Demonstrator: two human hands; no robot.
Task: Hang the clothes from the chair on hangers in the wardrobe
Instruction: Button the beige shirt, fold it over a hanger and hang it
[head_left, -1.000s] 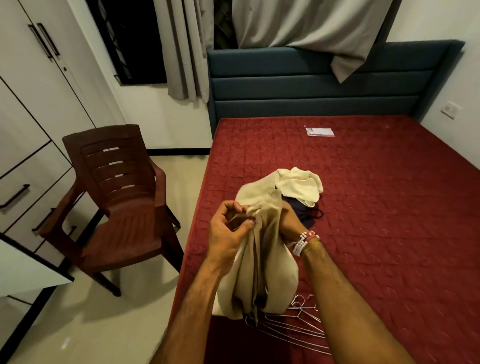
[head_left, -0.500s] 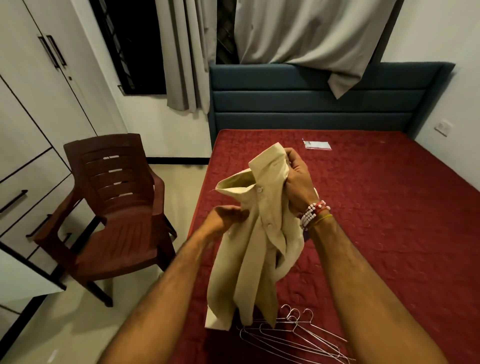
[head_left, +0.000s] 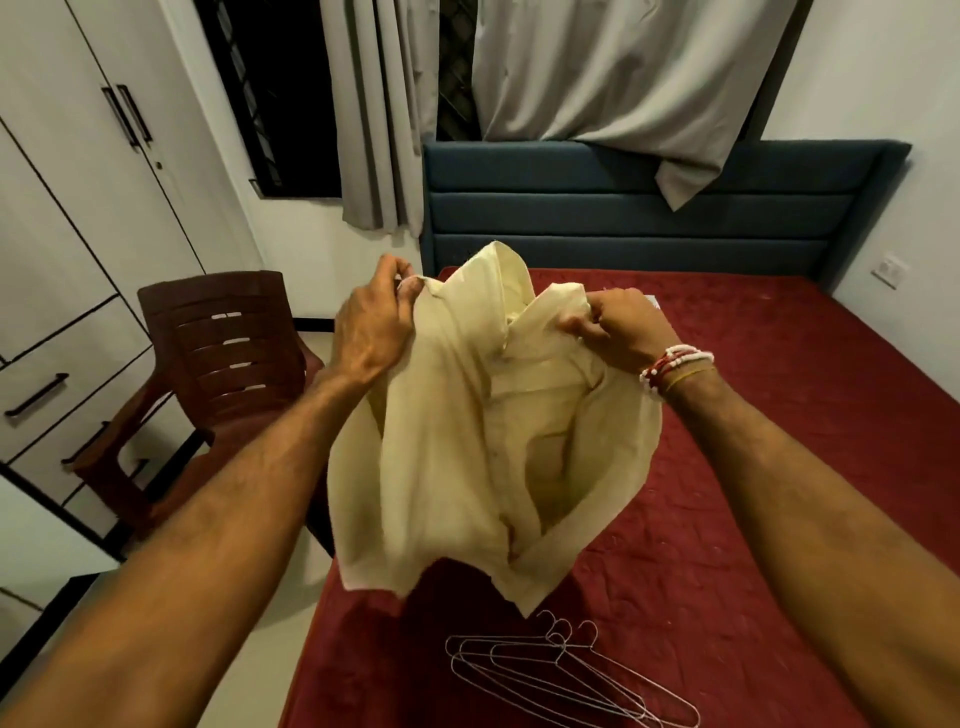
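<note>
Shirt (head_left: 483, 431), cream and buttoned, now hangs spread open in mid-air above the near part of the bed (head_left: 779, 415); half a second ago it dangled bunched from the right hand alone. The left hand (head_left: 371, 332) pinches its top edge at ten o'clock and the right hand (head_left: 618, 332) pinches the other side at two o'clock, collar or shoulder, the folds hide which. Wire hangers (head_left: 561, 670) lie at six o'clock, untouched. Opened like this, it looks ready for one. The chair (head_left: 228, 353) stands at nine o'clock.
</note>
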